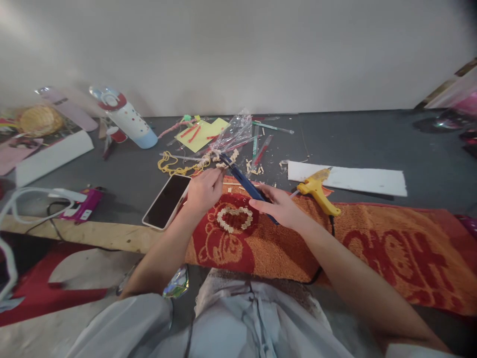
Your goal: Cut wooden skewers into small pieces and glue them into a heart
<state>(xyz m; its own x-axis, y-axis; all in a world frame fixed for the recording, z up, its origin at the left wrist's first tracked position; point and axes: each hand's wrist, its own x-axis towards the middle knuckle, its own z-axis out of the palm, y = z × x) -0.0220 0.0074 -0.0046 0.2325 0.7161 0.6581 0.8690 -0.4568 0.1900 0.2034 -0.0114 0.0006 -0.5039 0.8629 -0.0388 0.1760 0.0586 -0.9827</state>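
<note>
In the head view my right hand (280, 205) is wrapped round a long blue utility knife (246, 183), its tip pointing away to the upper left. My left hand (207, 188) is closed in a pinch close to that tip; what sits in its fingers is too small to make out. Just below both hands, a heart-shaped ring of small pale pieces (225, 226) lies on the orange and red towel (286, 248). Small pale cut bits (255, 168) are scattered beyond the knife. A phone (167, 201) with a dark screen lies beside my left hand.
A yellow glue gun (316, 189) rests at right against a white strip (372, 180). Behind my hands are clear plastic wrap (238, 130), yellow paper (197, 141) and yellow cord (169, 164). A bottle (128, 119) and a purple power strip (84, 205) are at left.
</note>
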